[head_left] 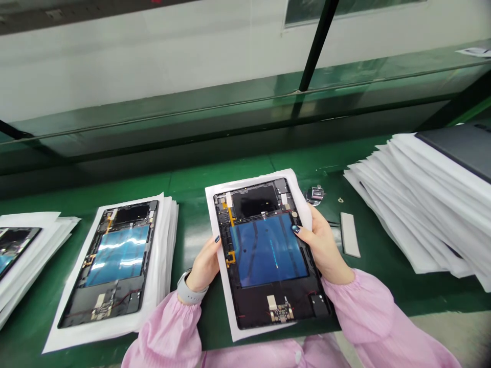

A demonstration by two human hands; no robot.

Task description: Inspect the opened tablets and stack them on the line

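Observation:
An opened tablet (264, 301) with its blue battery and circuit boards showing is held up in front of me, slightly tilted. A white foam sheet (230, 317) lies behind it. My left hand (205, 263) grips the left edge of tablet and sheet, thumb at the side. On the right edge my right hand (324, 243) is closed, its thumb resting on the tablet's face beside the battery; its other fingers are hidden behind. To the left, another opened tablet (118, 301) lies on a stack of white sheets (163, 255).
A further stack with an opened tablet (15, 245) stands at the far left. On the right are a tall pile of white foam sheets (414, 204) topped by a dark panel (460, 148), a small white block (349, 235) and a metal tally counter (315, 194) on the green table (245, 171).

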